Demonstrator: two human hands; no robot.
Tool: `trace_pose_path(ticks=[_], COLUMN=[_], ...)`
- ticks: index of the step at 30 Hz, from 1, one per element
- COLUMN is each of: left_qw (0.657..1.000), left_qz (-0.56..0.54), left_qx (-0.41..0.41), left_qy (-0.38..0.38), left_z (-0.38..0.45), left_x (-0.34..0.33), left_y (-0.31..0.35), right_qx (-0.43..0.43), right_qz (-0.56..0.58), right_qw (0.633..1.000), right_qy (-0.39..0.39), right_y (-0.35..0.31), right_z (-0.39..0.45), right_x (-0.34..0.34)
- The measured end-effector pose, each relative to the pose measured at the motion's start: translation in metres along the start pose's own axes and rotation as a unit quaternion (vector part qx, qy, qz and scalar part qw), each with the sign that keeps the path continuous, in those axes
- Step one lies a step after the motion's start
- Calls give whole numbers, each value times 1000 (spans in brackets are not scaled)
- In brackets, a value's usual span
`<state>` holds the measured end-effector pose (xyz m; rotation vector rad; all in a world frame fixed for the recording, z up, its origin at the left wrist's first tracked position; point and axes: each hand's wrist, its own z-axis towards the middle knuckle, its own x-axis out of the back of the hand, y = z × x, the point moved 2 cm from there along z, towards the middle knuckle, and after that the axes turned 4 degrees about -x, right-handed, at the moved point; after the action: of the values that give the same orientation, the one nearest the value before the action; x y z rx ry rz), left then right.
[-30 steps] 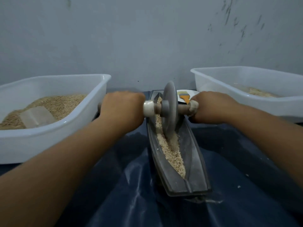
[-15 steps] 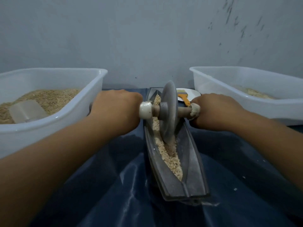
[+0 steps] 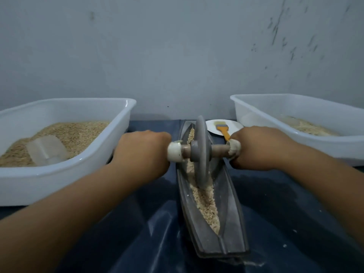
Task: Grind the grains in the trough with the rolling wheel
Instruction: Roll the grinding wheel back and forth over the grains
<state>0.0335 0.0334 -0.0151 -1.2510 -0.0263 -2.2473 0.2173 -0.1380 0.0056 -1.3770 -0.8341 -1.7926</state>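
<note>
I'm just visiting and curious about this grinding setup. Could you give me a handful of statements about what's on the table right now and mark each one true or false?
1. Both hands grip the handle of the rolling wheel, the left hand on one side and the right hand on the other. True.
2. The wheel stands in the trough among the grains. True.
3. The left tub is empty. False: it holds grain and a clear scoop.
4. The orange-handled brush lies in the trough. False: it lies on a white plate behind the right hand.
</note>
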Motion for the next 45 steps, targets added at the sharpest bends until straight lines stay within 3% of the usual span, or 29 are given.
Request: trace_pose_path(ticks=[7,13,17,21,25,32,34,38,42,45], left_qw=[998,997,1000,998,997,992,988,986,995,997], left_qz=[-8,-15,-14,-21,-18,-40,-65,-71,-11,2], left_qx=[31,14,-2,32,52,11,30,78,78,50], left_qy=[-45,-70,-13,-59,-58,-115,-137,-129,-63,-64], left_z=[45,23,-4,25,46,18,16,22,41,48], left_x=[-2,8,4,-3,-6,2,1,-7,-5,-6], left_y=[3,2,-1,0,1,-1,-2,-2,1,0], right_qx=[-67,-27,-2,-39,-82,-37,-27,-32,-71,-75], right_qz=[-21,14,-34,-46,-28,20,-10,-73,-40,-29], right_qw=[997,998,999,998,995,995,998,993,993,995], right_qy=[31,-57,-12,6,47,-96,-58,90,84,58], right_y=[4,6,3,-7,-5,3,-1,-9,-5,1], right_z=[46,18,3,28,40,11,13,32,42,42], right_x=[-10,-5,-2,3,-4,-1,3,2,-6,-12])
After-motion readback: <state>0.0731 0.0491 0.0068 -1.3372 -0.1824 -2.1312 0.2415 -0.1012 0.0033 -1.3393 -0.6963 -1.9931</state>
